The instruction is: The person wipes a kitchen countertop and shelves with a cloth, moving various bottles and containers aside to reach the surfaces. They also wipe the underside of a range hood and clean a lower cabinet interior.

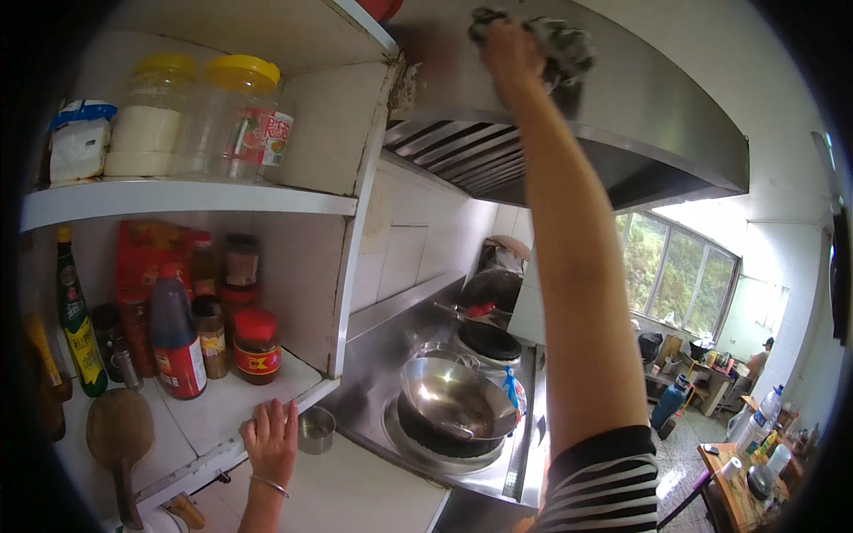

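Observation:
My right hand is raised high and grips a crumpled grey-green cloth, pressed against the front of the stainless steel range hood. The hood's slatted filters show below the cloth. My left hand rests with its fingertips on the edge of the lower tiled shelf and wears a bangle on the wrist. Beside it, a small metal cup stands on the counter. A jar with a red lid is on the shelf just beyond the left fingers.
A large steel wok sits on the stove below the hood. Bottles and a wooden paddle occupy the lower shelf; yellow-lidded plastic jars stand above. At far right are a cluttered wooden table and a person by the back counter.

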Motion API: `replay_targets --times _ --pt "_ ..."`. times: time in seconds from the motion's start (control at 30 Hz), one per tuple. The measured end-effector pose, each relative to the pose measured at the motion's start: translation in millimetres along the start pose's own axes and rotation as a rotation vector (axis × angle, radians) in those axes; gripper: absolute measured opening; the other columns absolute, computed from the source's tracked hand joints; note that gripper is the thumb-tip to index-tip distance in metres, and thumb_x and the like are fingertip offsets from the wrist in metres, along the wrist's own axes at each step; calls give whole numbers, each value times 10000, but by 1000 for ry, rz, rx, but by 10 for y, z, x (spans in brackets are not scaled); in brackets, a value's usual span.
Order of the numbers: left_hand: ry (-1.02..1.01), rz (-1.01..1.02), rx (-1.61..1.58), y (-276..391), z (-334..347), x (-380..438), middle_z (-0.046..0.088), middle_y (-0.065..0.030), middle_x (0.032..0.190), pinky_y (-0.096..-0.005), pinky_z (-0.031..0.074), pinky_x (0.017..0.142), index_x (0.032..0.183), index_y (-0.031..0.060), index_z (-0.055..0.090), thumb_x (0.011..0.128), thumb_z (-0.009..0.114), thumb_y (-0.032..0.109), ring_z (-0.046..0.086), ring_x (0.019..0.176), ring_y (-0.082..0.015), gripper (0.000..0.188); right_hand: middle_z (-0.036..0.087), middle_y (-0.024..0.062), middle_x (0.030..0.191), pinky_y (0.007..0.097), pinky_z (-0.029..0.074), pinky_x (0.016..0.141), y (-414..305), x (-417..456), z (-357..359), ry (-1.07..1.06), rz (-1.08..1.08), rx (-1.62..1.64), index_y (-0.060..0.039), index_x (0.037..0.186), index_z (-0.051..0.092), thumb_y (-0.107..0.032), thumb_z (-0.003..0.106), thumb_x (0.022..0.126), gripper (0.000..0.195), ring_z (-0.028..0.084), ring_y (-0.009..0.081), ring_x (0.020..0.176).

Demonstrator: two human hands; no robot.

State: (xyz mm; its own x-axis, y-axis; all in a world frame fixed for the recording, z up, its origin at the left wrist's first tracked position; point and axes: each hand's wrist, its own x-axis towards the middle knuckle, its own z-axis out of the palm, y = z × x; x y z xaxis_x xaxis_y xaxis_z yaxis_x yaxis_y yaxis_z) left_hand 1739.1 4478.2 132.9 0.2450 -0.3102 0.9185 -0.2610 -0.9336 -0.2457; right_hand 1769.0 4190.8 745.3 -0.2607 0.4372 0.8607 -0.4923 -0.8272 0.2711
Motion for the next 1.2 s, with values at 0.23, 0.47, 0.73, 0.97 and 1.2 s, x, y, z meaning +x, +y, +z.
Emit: replay_targets --times 0.23,0.47,0.73,0.97,1.2 --pt "-12 -38 15 -104 -77 -51 559 -104 1165 -433 391 860 1158 92 578 841 569 88 530 1074 -299 317 581 60 1093 409 521 824 -607 -718 -592 -210 -269 41 -98 901 649 -121 594 777 138 619 251 993" --pt "0 -44 35 -114 -77 -39 554 -81 1157 -422 394 871 1150 102 574 836 583 73 527 1073 -278 316 574 40 1096 344 456 917 2 -1123 -935 -191 -499 9 -120 959 612 -118 542 818 158 555 229 1055" --pt "-24 -20 12 -98 90 -103 548 -104 1217 -428 380 903 1210 94 560 869 519 67 518 1126 -296 345 601 129 1090 361 423 956 2023 -1245 -1310 9 -600 -148 -90 1086 593 -106 484 852 258 555 290 1052" --pt "-9 11 95 -148 122 -150 558 -87 1251 -408 386 894 1251 111 552 873 543 56 522 1140 -278 383 583 149 1191 402 469 892 3304 -1255 -2355 -172 -86 -18 -52 1159 576 -68 562 803 357 573 337 1058" --pt "-44 3 8 -107 109 -111 554 -92 1234 -414 392 887 1222 98 556 866 542 66 517 1132 -275 358 593 144 1207 426 469 893 2602 -1550 -2060 185 139 -199 -97 1089 648 -112 598 781 312 581 343 1075"
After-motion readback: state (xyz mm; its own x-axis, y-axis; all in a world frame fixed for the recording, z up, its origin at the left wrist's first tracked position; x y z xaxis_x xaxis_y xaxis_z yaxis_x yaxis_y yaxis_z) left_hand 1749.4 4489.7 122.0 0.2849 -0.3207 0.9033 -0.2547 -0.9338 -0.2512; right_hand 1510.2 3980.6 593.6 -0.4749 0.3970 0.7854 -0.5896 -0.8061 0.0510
